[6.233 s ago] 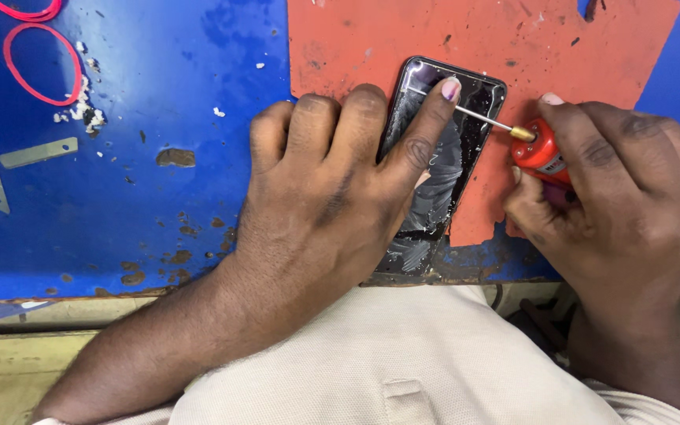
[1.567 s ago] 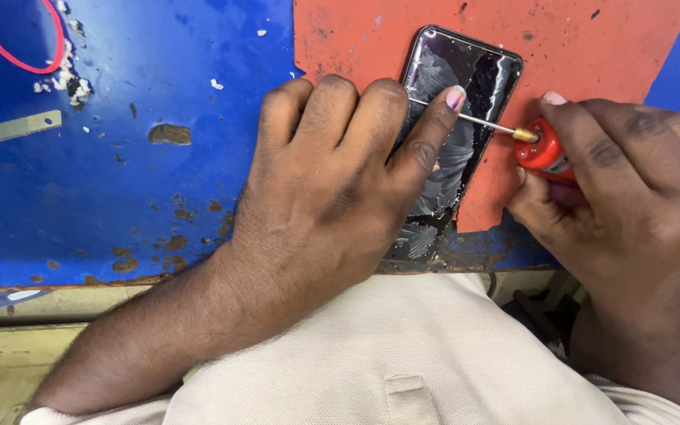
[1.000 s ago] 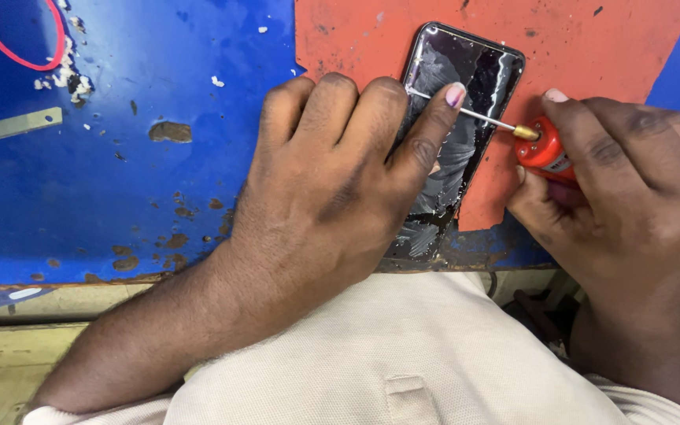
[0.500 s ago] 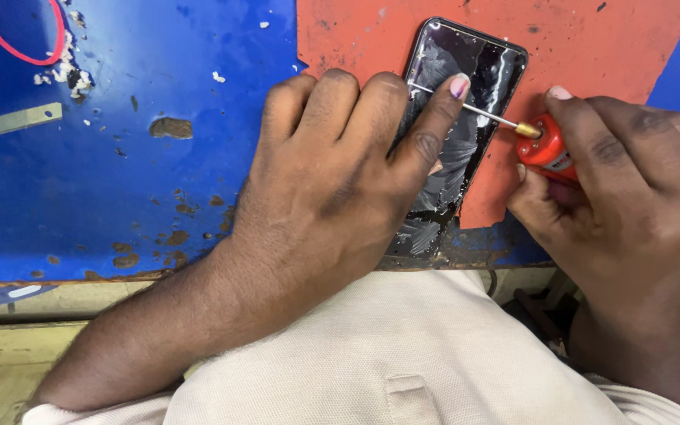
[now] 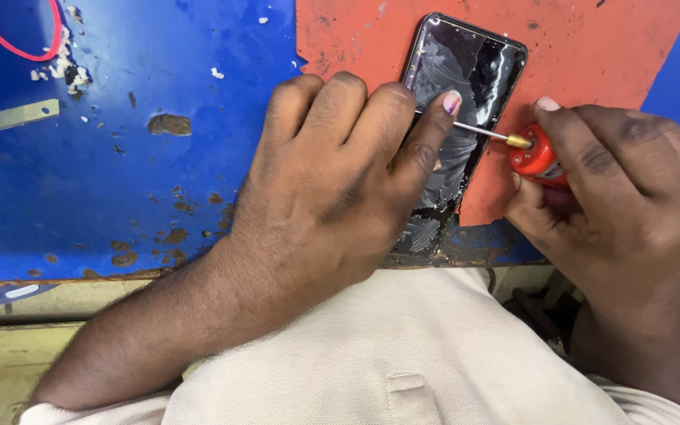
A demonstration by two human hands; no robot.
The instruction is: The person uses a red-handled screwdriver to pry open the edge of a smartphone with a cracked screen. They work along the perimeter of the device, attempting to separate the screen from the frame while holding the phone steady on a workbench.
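Observation:
A black phone (image 5: 466, 71) with a smeared, glossy back lies on an orange mat (image 5: 592, 47) on the blue worktop. My left hand (image 5: 340, 189) rests flat over the phone's left side and presses it down, index finger stretched across the glass. My right hand (image 5: 623, 205) grips a red-handled screwdriver (image 5: 535, 153). Its thin metal shaft points left across the phone and its tip sits at my left index fingertip. The lower part of the phone is hidden under my left hand.
The blue worktop (image 5: 120, 173) is chipped and scratched. A red rubber band (image 5: 9, 43) and white crumbs lie at the far left, with a thin metal strip (image 5: 13, 116) below them. The bench's front edge runs just above my lap.
Both hands keep their grip and pose. The view has drifted slightly, so the phone and mat sit a little higher and further right in the picture.

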